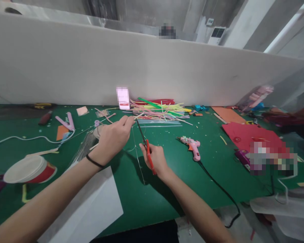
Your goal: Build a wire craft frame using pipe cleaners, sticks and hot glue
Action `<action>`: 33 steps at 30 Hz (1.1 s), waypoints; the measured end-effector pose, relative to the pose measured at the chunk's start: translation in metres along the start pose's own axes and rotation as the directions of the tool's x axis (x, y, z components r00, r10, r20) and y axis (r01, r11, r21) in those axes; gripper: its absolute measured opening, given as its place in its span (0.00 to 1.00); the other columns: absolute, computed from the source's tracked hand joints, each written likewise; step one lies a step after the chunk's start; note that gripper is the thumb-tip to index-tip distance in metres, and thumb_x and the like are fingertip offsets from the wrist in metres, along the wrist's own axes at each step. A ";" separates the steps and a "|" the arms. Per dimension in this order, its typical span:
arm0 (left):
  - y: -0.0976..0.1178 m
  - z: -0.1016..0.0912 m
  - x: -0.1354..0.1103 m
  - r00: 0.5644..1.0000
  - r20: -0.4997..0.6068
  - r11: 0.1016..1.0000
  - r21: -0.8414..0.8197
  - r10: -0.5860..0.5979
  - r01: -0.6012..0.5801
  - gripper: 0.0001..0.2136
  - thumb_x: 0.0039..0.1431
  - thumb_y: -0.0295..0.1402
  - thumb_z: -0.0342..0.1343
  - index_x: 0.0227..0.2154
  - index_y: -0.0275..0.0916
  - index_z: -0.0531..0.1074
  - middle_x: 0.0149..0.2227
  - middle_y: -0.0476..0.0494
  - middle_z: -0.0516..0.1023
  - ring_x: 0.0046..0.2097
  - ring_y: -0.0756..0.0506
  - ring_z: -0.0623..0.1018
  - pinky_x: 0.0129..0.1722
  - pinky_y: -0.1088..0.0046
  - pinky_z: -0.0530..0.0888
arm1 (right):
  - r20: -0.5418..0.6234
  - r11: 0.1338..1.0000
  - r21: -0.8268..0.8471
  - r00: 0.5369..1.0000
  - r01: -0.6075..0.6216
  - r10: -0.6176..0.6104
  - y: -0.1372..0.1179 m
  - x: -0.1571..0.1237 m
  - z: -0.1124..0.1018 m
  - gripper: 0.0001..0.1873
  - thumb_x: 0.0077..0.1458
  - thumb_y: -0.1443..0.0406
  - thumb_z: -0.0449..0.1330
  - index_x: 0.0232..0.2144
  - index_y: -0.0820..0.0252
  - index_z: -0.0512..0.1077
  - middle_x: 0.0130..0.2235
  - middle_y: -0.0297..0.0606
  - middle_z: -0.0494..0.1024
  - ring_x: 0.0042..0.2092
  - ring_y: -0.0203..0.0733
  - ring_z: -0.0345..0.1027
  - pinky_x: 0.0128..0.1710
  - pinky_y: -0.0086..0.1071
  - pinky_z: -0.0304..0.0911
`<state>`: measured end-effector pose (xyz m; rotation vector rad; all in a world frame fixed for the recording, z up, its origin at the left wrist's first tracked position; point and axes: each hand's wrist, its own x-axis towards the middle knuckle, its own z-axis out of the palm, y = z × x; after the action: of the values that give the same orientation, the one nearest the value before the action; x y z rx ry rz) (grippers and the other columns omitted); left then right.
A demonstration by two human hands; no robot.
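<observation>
My left hand (pixel 116 133) is closed, pinching a thin pale stem (pixel 140 116), apparently a pipe cleaner, whose tip sticks out past the fingertips. In my right hand (pixel 155 157) is a pair of scissors (pixel 148 152) with red handles. Their dark blades point up and away, and the tips are close by the stem; whether they touch it I cannot tell. Below the left fingers, between the hands, a thin wire frame (pixel 140 165) with a curved part stands over the green table. Just beyond lies a heap of coloured pipe cleaners (pixel 162 111).
A pink glue gun (pixel 191 145) with a black cord lies right of my hands. White paper (pixel 98 202) and a paper tub (pixel 27 168) are at the left. Red sheets (pixel 250 135) lie right. A lit phone (pixel 123 98) leans on the white partition (pixel 91 64).
</observation>
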<state>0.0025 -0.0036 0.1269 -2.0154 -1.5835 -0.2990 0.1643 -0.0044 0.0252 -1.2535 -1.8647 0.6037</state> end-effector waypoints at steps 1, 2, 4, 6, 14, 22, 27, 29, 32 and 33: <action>0.000 0.001 0.001 1.000 0.006 1.000 -0.013 0.017 -0.017 0.14 0.67 0.28 0.40 0.42 0.37 0.72 0.36 0.39 0.78 0.31 0.44 0.78 0.21 0.70 0.56 | -0.001 1.000 -0.005 1.000 0.005 -0.005 0.000 0.000 -0.001 0.27 0.61 0.48 0.51 0.18 0.58 0.63 0.17 0.30 0.62 0.20 0.31 0.49 0.24 0.27 0.49; -0.002 0.003 0.003 1.000 0.015 0.999 -0.035 0.026 -0.026 0.14 0.66 0.28 0.40 0.42 0.37 0.72 0.35 0.39 0.78 0.31 0.43 0.78 0.22 0.70 0.57 | 0.001 1.000 -0.013 1.000 0.010 -0.010 0.001 0.000 -0.001 0.27 0.61 0.48 0.51 0.18 0.58 0.64 0.17 0.30 0.63 0.20 0.31 0.50 0.24 0.27 0.49; -0.007 0.004 0.006 0.999 0.023 0.992 -0.124 0.030 -0.027 0.14 0.66 0.28 0.41 0.41 0.38 0.72 0.36 0.39 0.78 0.34 0.43 0.79 0.24 0.71 0.61 | 0.011 0.999 -0.037 1.000 0.019 -0.018 0.002 0.000 -0.003 0.26 0.62 0.49 0.51 0.19 0.58 0.65 0.17 0.32 0.65 0.20 0.32 0.53 0.24 0.27 0.50; -0.014 0.003 0.008 1.000 0.013 0.960 -0.280 0.025 -0.020 0.14 0.66 0.32 0.41 0.38 0.39 0.73 0.36 0.41 0.78 0.36 0.43 0.79 0.29 0.72 0.65 | 0.013 0.997 -0.071 1.000 0.029 -0.028 0.002 0.000 -0.004 0.25 0.63 0.50 0.50 0.20 0.58 0.66 0.18 0.33 0.67 0.20 0.32 0.55 0.25 0.28 0.50; -0.033 -0.023 0.016 0.960 0.279 0.543 -0.811 0.028 0.220 0.14 0.62 0.43 0.49 0.28 0.40 0.71 0.17 0.54 0.62 0.19 0.52 0.62 0.21 0.75 0.61 | -0.020 0.977 -0.185 0.993 0.107 -0.112 -0.001 -0.001 -0.012 0.22 0.64 0.55 0.48 0.22 0.58 0.67 0.20 0.35 0.69 0.21 0.34 0.60 0.27 0.27 0.51; -0.042 -0.018 0.003 0.852 0.467 0.135 -0.884 0.238 0.447 0.16 0.65 0.46 0.44 0.30 0.40 0.66 0.18 0.55 0.58 0.14 0.57 0.50 0.11 0.77 0.50 | -0.019 0.971 -0.164 0.984 0.174 -0.180 -0.004 -0.005 -0.014 0.21 0.63 0.55 0.49 0.21 0.58 0.65 0.21 0.35 0.69 0.23 0.33 0.60 0.27 0.26 0.53; -0.035 -0.020 0.005 0.970 0.241 0.594 -0.783 0.018 0.183 0.14 0.64 0.46 0.49 0.36 0.39 0.69 0.29 0.48 0.73 0.21 0.53 0.68 0.20 0.76 0.64 | -0.015 0.986 -0.118 0.992 0.122 -0.125 -0.007 -0.001 -0.015 0.24 0.63 0.52 0.49 0.19 0.57 0.62 0.18 0.32 0.64 0.20 0.32 0.52 0.24 0.27 0.50; -0.027 -0.019 0.003 0.998 0.049 0.831 -0.553 -0.039 0.060 0.13 0.65 0.43 0.48 0.37 0.39 0.70 0.34 0.44 0.76 0.27 0.49 0.72 0.23 0.74 0.62 | -0.005 0.992 -0.079 0.995 0.103 -0.103 -0.007 -0.001 -0.015 0.23 0.62 0.52 0.50 0.19 0.57 0.62 0.18 0.31 0.62 0.20 0.32 0.51 0.24 0.26 0.50; -0.013 -0.016 -0.004 0.994 -0.107 0.977 -0.213 -0.017 -0.006 0.14 0.68 0.36 0.43 0.32 0.38 0.72 0.30 0.42 0.75 0.28 0.47 0.73 0.22 0.72 0.55 | 0.007 0.996 -0.031 0.997 0.082 -0.082 -0.008 -0.003 -0.014 0.23 0.62 0.52 0.51 0.20 0.58 0.62 0.18 0.30 0.62 0.21 0.31 0.51 0.24 0.26 0.50; -0.010 -0.016 -0.005 0.993 -0.118 0.987 -0.160 -0.011 -0.008 0.15 0.68 0.35 0.43 0.30 0.38 0.72 0.29 0.42 0.75 0.28 0.47 0.72 0.22 0.71 0.54 | 0.009 0.997 -0.023 0.997 0.076 -0.075 -0.008 -0.003 -0.014 0.23 0.62 0.52 0.51 0.20 0.58 0.63 0.18 0.30 0.62 0.21 0.31 0.51 0.25 0.26 0.51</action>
<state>-0.0060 -0.0149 0.1404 -2.0743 -1.5302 -0.5528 0.1718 -0.0113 0.0377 -1.1914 -1.9223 0.5488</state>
